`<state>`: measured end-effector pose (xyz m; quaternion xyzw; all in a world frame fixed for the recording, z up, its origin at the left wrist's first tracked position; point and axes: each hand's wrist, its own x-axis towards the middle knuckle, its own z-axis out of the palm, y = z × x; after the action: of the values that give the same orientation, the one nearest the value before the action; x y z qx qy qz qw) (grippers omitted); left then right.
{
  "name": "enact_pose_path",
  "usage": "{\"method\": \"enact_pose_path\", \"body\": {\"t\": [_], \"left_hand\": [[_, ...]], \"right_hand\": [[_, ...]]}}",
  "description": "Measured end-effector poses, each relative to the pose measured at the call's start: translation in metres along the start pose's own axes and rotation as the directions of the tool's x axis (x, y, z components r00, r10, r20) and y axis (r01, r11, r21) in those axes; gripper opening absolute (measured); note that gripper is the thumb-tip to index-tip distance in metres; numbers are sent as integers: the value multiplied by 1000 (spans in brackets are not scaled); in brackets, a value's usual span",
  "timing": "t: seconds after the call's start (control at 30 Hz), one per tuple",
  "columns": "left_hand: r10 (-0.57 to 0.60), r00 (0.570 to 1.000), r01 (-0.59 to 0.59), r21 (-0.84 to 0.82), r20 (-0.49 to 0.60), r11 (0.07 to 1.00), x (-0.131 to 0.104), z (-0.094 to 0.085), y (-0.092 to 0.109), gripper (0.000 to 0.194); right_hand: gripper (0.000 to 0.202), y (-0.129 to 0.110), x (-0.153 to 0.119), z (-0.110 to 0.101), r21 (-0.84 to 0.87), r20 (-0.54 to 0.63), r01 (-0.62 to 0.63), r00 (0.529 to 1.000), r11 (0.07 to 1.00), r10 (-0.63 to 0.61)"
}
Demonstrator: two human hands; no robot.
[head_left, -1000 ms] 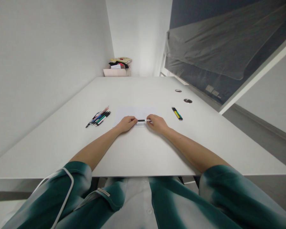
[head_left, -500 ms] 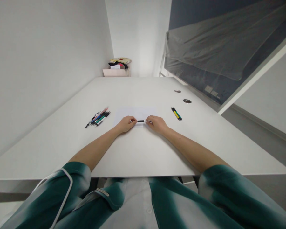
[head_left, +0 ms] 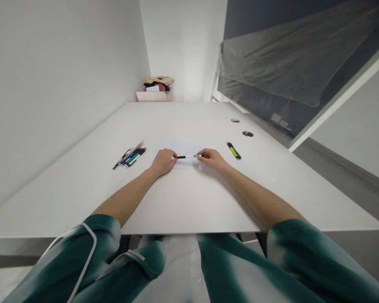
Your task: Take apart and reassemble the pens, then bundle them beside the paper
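A black-and-white pen (head_left: 189, 157) lies nearly level between my two hands in the head view, above a sheet of white paper (head_left: 185, 147). My left hand (head_left: 164, 161) pinches its black end between thumb and fingers. At the other end, my right hand (head_left: 212, 158) is closed on the pen's white and dark part, with a dark tip showing among the fingers. Whether the pen is in one piece or parted under the right fingers I cannot tell.
On the white table (head_left: 189, 202), a pile of several pens (head_left: 131, 155) lies to the left. A small group of yellow, green and black pens (head_left: 233, 150) lies to the right. Two round holes (head_left: 248, 134) sit near the right edge. A box (head_left: 151, 96) stands beyond the far end.
My hands have moved farther apart and slightly away from me, the left one leftward and the right one rightward. More of the pen's white part shows between them.
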<state>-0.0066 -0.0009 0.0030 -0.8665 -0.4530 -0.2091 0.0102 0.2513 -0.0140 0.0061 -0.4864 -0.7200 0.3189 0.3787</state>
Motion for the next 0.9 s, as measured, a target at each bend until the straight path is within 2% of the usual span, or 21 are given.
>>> {"method": "enact_pose_path", "body": {"t": [0.1, 0.23, 0.4, 0.57, 0.67, 0.9], "left_hand": [[23, 1000, -23, 26, -9, 999, 0, 0, 5, 20], [77, 996, -74, 56, -53, 996, 0, -1, 12, 21], [112, 985, -104, 70, -130, 992, -1, 0, 14, 20], [138, 971, -128, 65, -197, 990, -2, 0, 14, 20], [157, 964, -147, 64, -213, 987, -2, -1, 14, 19], [159, 959, -150, 55, -234, 987, -2, -1, 14, 18]], "right_hand": [[35, -2, 2, 1, 356, -4, -85, 996, 931, 92], [35, -11, 2, -1, 591, 37, -182, 979, 786, 199], [33, -19, -1, -7, 721, 152, -272, 960, 637, 237], [18, -17, -2, -5, 826, 172, -264, 959, 498, 223], [14, -15, -2, -3, 847, 152, -250, 959, 470, 237], [14, -12, -1, -2, 843, 153, -268, 951, 467, 270]]}}
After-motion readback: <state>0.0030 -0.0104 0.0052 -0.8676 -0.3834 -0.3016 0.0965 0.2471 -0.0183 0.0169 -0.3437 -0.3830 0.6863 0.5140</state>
